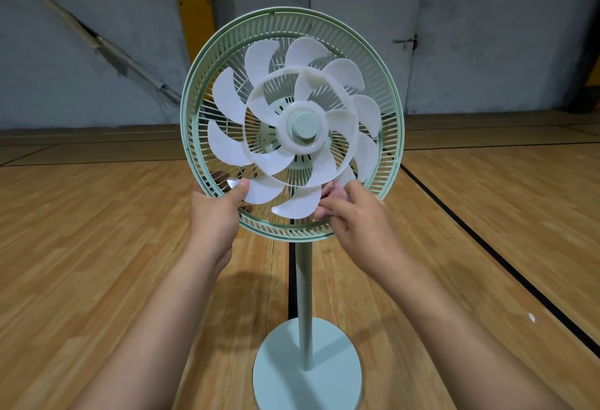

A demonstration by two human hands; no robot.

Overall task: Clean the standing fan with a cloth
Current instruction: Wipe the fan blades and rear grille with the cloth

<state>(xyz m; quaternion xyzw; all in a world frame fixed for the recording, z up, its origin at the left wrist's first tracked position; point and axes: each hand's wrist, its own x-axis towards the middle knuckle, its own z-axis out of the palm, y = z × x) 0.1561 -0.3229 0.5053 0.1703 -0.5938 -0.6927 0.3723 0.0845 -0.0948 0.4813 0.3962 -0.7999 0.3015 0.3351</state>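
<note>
Standing over the round base [282, 361] of the pale green standing fan [304, 279], which rises on its pole from the wooden floor [97, 247] between our forearms, we work on blades that have no front grille over them. Our left hand [216, 214] grips the lower left of the guard rim [194, 111], thumb pressed over the front beside a blade tip; its other fingers are hidden behind. Our right hand [360, 224] pinches a pinkish cloth [334, 190] in curled fingers [328, 205] against the edge of the lowest blade [298, 203].

To do this stroke well, we judge, the left hand should hold the head firm so the rotor cannot turn. The cloth should run from the blade's root out to its tip, covering both faces. Pressure should be light, since the thin white plastic looks likely to flex. The next blade can then be turned down to the same spot.

Beyond sit the hub cap [306, 125] and, farther off, a grey wall [97, 52] with a door [367, 20].
</note>
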